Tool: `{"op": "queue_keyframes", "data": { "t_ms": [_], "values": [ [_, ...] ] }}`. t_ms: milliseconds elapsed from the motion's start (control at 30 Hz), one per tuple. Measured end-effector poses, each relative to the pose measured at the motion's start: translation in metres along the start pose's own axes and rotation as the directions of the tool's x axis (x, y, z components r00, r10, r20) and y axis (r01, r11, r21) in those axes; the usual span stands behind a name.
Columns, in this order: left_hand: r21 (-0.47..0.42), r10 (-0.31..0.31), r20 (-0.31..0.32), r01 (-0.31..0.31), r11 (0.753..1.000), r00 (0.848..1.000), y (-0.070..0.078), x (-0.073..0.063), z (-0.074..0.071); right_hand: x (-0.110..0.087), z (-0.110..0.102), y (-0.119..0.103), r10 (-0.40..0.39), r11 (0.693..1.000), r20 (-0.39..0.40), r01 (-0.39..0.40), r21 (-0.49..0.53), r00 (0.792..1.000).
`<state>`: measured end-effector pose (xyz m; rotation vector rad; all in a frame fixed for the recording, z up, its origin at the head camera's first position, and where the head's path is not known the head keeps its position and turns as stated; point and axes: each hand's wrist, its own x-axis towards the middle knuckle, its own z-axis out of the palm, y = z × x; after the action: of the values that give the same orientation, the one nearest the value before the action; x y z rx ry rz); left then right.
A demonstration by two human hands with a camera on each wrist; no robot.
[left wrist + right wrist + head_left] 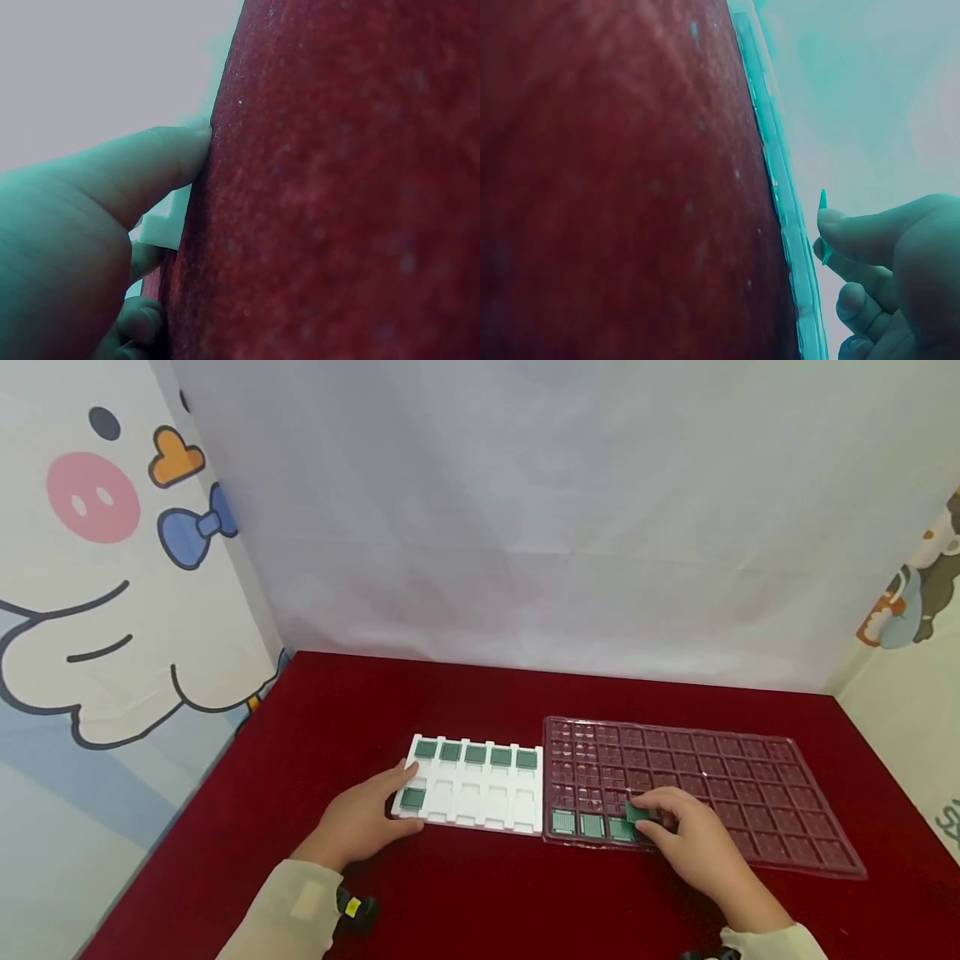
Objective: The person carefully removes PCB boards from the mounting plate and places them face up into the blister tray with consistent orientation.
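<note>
My right hand [686, 835] pinches a small green square circuit board [636, 812] between thumb and fingertips, over the front row of a clear plastic tray [757, 864]. In the right wrist view the circuit board [824, 202] appears edge-on, raised above the tray's rim [776, 161]. Several similar green boards [592, 826] lie in that tray's front pockets. At the left end of a white tray [480, 827], my left hand [363, 814] grips its edge, thumb at the front side. The white tray holds green boards [475, 754] along its back row and one board [412, 798] at front left.
Both trays lie side by side on a dark red cloth-covered table [480, 902]. A pale curtain [555, 527] stands behind it. On the left hangs a cartoon-printed cloth [112, 610], with another printed cloth [900, 693] at the right.
</note>
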<state>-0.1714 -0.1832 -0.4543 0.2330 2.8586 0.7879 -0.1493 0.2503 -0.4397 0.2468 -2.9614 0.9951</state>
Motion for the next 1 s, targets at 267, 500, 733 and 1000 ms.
{"op": "queue_keyframes", "data": {
  "t_ms": [267,500,733,1000],
  "values": [
    [0.000,0.000,-0.008,0.000,1.000,1.000,-0.002,-0.002,0.004,-0.003,-0.001,0.007,-0.045,0.998,-0.017,0.045,-0.034,0.999],
    [0.006,-0.002,-0.009,0.002,1.000,1.000,-0.001,-0.001,-0.001,-0.007,-0.004,0.009,-0.040,0.999,-0.017,0.039,-0.032,0.999],
    [-0.004,-0.009,-0.008,0.009,1.000,1.000,0.000,0.000,0.000,-0.014,-0.008,0.015,-0.034,0.998,-0.008,0.033,-0.061,0.999],
    [0.009,-0.007,-0.008,0.007,1.000,1.000,0.000,0.000,0.000,-0.015,-0.009,0.013,-0.035,0.997,-0.004,0.035,-0.063,0.999]
  ]
}}
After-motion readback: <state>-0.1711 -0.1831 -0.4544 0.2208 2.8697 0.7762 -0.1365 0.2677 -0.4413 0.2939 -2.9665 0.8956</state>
